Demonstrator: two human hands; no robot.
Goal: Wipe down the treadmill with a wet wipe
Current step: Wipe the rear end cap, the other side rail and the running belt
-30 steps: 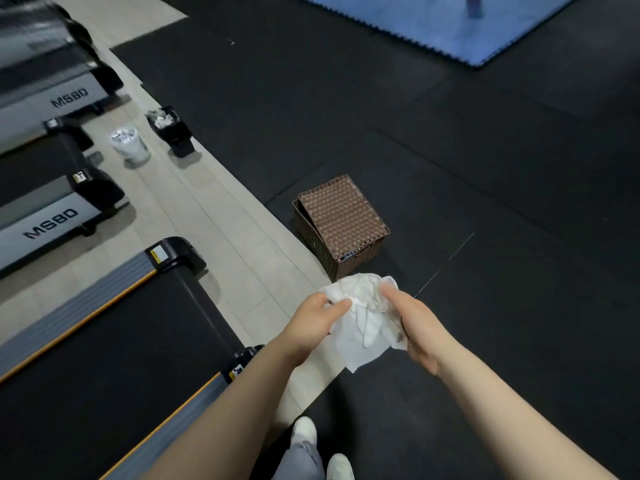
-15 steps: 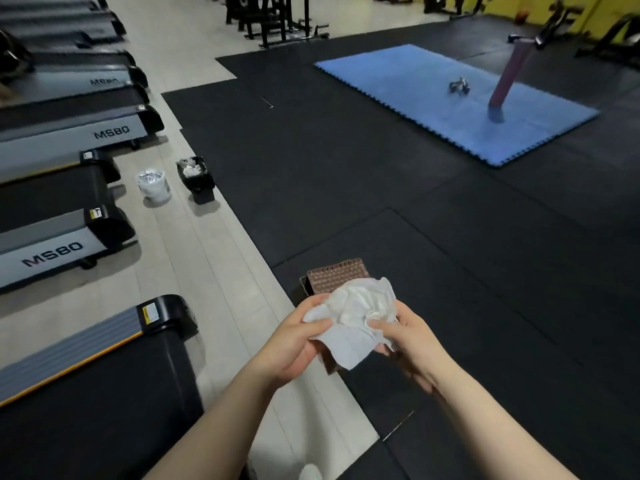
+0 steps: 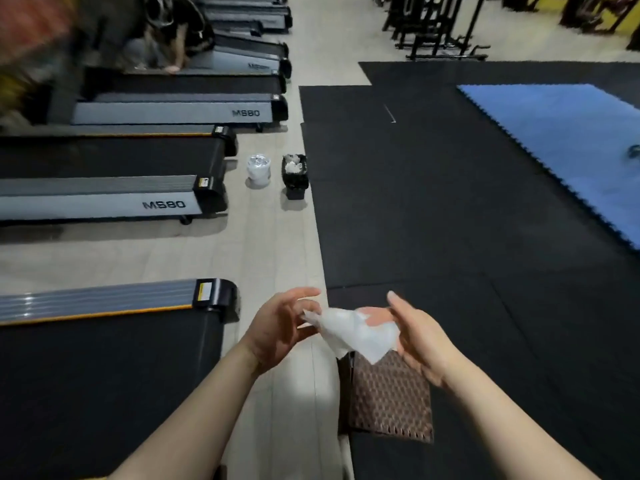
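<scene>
Nearest treadmill (image 3: 104, 375) cut off left, far person (image 3: 173, 39) blurred, basket (image 3: 388, 400) partly hidden by wipe (image 3: 356, 332)

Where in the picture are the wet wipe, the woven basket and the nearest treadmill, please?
wet wipe (image 3: 356, 329): head view, middle of the white sheet between the hands.
woven basket (image 3: 389, 398): head view, centre of its brown lid.
nearest treadmill (image 3: 104, 368): head view, on its black belt.
</scene>
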